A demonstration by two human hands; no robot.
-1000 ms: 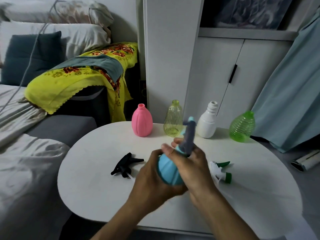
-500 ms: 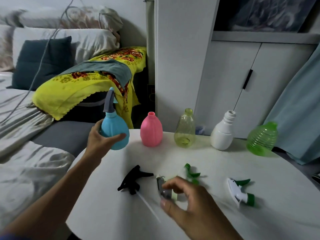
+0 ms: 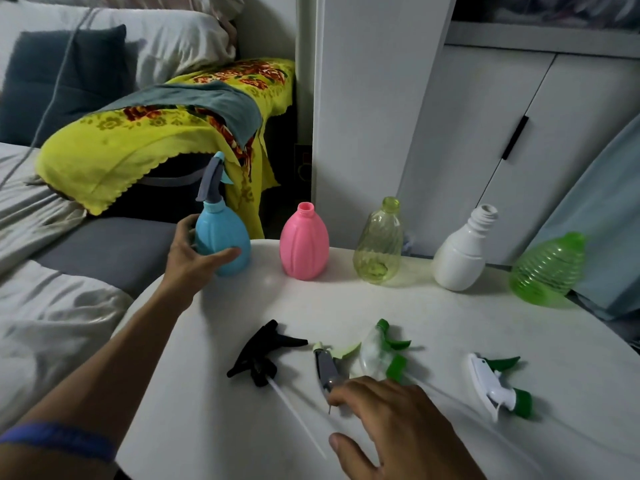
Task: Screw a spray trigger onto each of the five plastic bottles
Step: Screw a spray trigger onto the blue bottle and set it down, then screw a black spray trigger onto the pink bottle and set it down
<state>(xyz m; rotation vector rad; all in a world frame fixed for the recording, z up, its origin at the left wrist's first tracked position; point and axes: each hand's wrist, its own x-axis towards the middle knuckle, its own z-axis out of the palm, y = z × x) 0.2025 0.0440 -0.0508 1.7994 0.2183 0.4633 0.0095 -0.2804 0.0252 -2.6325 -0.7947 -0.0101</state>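
Observation:
A blue bottle [image 3: 223,242] with a grey spray trigger screwed on stands at the table's far left edge, my left hand [image 3: 194,258] wrapped around it. To its right, in a row without triggers, stand a pink bottle [image 3: 304,247], a clear yellow bottle [image 3: 379,247], a white bottle [image 3: 462,254] and a ribbed green bottle [image 3: 545,268]. Loose triggers lie nearer me: black [image 3: 266,355], grey [image 3: 327,367], clear-and-green [image 3: 381,351], white-and-green [image 3: 495,386]. My right hand [image 3: 391,420] hovers open, fingertips at the grey trigger's base.
The round white table [image 3: 450,323] has a bed with grey sheets [image 3: 52,306] close on its left. A yellow flowered cloth [image 3: 138,133] drapes furniture behind. White cabinets [image 3: 485,116] and a blue curtain [image 3: 609,202] stand behind the bottles.
My left hand has brought the blue bottle down from the air onto the table at the left end of the row. My right hand stays by the grey trigger.

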